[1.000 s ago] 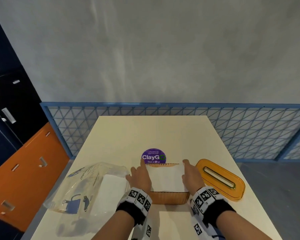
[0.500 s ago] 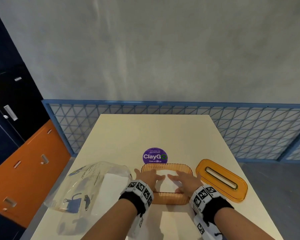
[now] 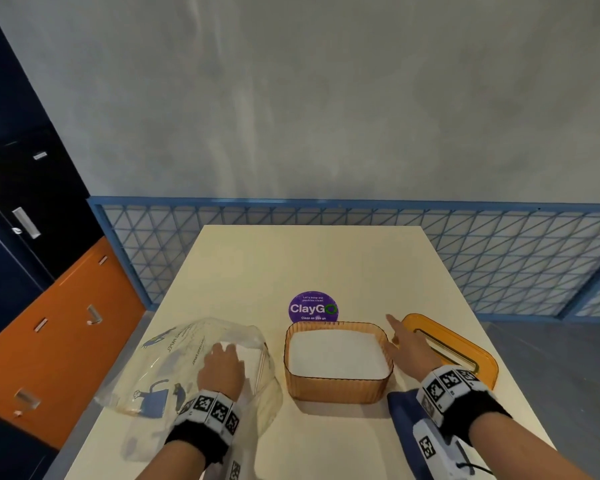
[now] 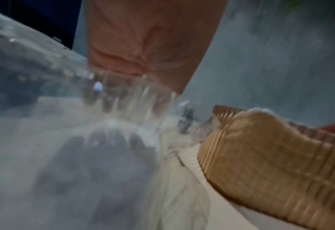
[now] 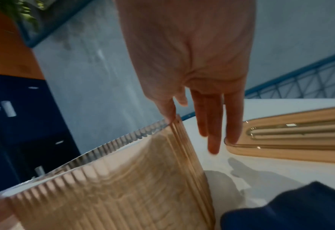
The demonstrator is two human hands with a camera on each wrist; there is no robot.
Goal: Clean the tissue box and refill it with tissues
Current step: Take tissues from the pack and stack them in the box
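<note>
The orange ribbed tissue box (image 3: 338, 388) stands lidless mid-table with a white stack of tissues (image 3: 338, 353) lying flat inside. Its orange slotted lid (image 3: 465, 351) lies on the table to the right. My right hand (image 3: 400, 341) hovers between box and lid with straight fingers and holds nothing. In the right wrist view the right hand (image 5: 207, 124) has its thumb at the box (image 5: 113, 194) rim and its little finger at the lid (image 5: 290, 140) edge. My left hand (image 3: 222, 367) rests on the clear plastic tissue bag (image 3: 174, 368). The left wrist view is blurred, with the fingers (image 4: 123, 93) behind plastic beside the box (image 4: 260, 155).
A dark blue cloth (image 3: 400, 417) lies at the box's near right corner. A purple round sticker (image 3: 313, 307) sits on the cream table (image 3: 309, 258) behind the box. A blue mesh railing (image 3: 499, 258) runs behind the table, and orange and dark cabinets (image 3: 49, 341) stand at left.
Both hands lifted off the tissues they were pressing into the box. The left moved left onto the plastic bag, and the right moved right toward the lid.
</note>
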